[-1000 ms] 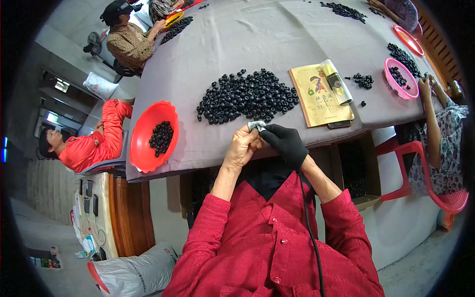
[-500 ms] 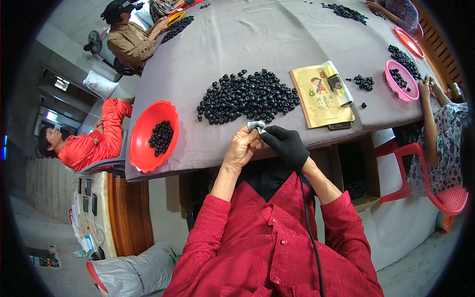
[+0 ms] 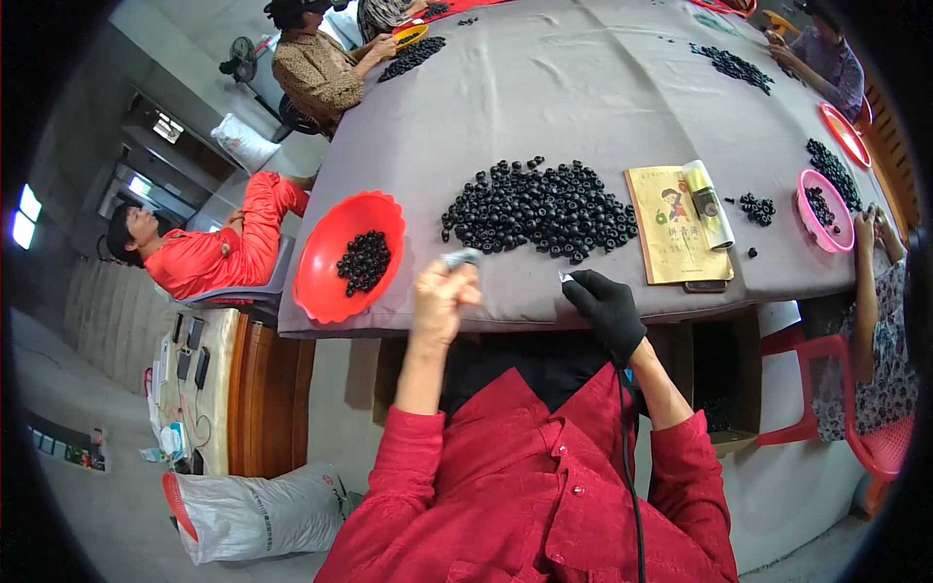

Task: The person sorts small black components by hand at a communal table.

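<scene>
Both my hands are apart at the table's near edge. My left hand (image 3: 445, 299), bare and smeared by motion, is curled closed, with a greyish wrap (image 3: 460, 257) at a fingertip; anything held inside it is hidden. My right hand (image 3: 607, 311) wears a black glove. Its thumb and finger pinch a small silvery piece (image 3: 566, 277), too small to name. A black cord (image 3: 627, 466) runs down from that wrist. Beyond my hands spreads a pile of small black ring-like parts (image 3: 539, 209) with holes. Left of my left hand, a red scalloped bowl (image 3: 316, 257) holds several more.
A yellow booklet (image 3: 661, 233) lies right of the pile, with a rolled clear packet (image 3: 708, 209) on it. A pink basket (image 3: 831, 238) of black parts stands farther right, near another person's hands (image 3: 875, 233). A person in orange (image 3: 209, 257) sits at the left.
My hands, together before, have separated: the left moved left toward the red bowl, the right stays right with the silvery piece now showing. The whole view has shifted a little.
</scene>
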The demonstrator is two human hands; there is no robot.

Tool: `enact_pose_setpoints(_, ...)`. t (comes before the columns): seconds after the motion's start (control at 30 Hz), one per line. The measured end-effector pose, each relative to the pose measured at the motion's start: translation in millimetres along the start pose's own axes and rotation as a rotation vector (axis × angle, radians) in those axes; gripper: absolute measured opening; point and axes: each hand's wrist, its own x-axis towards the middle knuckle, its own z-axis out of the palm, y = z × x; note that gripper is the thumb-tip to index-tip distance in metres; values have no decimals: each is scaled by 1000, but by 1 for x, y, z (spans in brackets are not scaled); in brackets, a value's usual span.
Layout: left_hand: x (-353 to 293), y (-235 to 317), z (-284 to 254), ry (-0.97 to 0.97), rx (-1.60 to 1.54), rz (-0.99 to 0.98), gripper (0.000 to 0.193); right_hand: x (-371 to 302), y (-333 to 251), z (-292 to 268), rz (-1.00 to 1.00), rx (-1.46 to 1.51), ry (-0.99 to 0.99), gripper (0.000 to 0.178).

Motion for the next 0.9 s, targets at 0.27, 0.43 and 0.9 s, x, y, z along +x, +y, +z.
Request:
enact_pose_setpoints(0.27,13,76,-69,359,633,253,27,2,1,4,-24,-6,6,31)
enact_pose_setpoints(0.43,-23,64,12,-67,433,91,30,-1,0,2,1,12,-9,31)
enact_pose_setpoints(0.9,-121,145,159,-1105,-965,-76,30,2,5,3,-15,3,-18,30)
